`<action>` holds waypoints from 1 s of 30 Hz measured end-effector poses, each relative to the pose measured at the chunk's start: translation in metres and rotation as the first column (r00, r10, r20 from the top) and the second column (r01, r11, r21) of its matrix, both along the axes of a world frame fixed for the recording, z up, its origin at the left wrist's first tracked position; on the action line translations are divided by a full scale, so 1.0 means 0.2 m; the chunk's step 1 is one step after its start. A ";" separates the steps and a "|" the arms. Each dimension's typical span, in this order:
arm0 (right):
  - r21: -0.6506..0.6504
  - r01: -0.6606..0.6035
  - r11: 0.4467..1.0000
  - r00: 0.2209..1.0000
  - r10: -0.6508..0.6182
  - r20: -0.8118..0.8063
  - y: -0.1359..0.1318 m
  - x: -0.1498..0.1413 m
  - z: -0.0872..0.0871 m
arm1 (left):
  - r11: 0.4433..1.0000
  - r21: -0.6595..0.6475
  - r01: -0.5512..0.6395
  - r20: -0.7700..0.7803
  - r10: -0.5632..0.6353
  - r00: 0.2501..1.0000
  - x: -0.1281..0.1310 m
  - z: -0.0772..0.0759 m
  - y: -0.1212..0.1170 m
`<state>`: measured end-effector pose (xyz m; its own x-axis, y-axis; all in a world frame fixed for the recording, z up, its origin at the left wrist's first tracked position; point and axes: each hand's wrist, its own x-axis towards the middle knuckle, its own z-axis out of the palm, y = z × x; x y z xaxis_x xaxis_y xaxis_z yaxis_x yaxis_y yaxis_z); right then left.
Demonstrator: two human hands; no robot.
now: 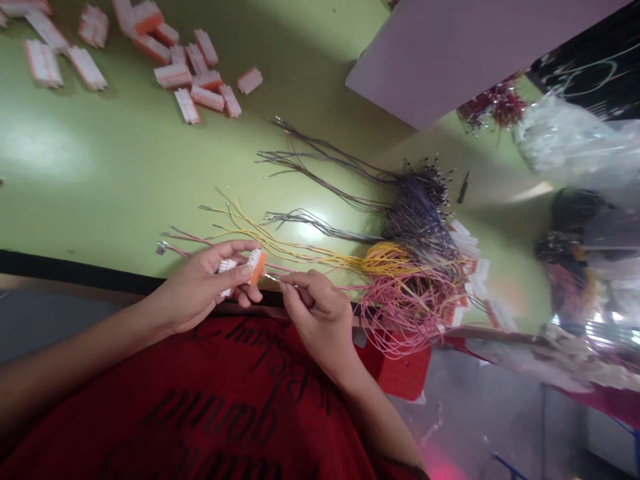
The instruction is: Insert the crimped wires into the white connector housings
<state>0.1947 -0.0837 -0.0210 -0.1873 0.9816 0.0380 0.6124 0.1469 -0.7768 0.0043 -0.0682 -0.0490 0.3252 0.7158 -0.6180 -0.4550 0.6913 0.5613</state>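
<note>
My left hand [200, 283] is closed around a white and orange connector housing [257, 265], its orange side turned toward my right hand. Another white piece [226, 275] shows between the fingers; whether it belongs to the same housing I cannot tell. Pinched in my right hand [317, 310] is a thin wire with a shiny metal terminal [271, 277], its tip just short of the orange side. Pink wires [395, 310] and yellow wires [385, 257] lie bundled beyond my right hand, with loose ends stretching left past my left hand.
Several white and orange housings [207, 98] are scattered at the table's far left. Dark wires [415, 203] lie bundled right of centre, near a small black tool [464, 188]. A large pale box [425, 60] stands at the back. A red bin [400, 367] sits below the table edge.
</note>
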 end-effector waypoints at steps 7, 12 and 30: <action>-0.047 -0.036 0.998 0.999 0.035 -0.024 0.01 -0.01 0.01 | 0.999 -0.035 -0.002 0.020 0.003 1.000 0.01 -0.01 0.01; -0.098 -0.041 0.994 0.996 0.032 -0.087 0.01 -0.02 0.01 | 1.000 -0.026 -0.007 0.025 0.007 1.000 0.01 -0.02 0.00; -0.627 -0.041 0.778 0.916 -0.222 -0.335 0.08 -0.07 -0.02 | 0.963 0.254 0.089 -0.232 -0.028 0.972 0.02 -0.01 0.00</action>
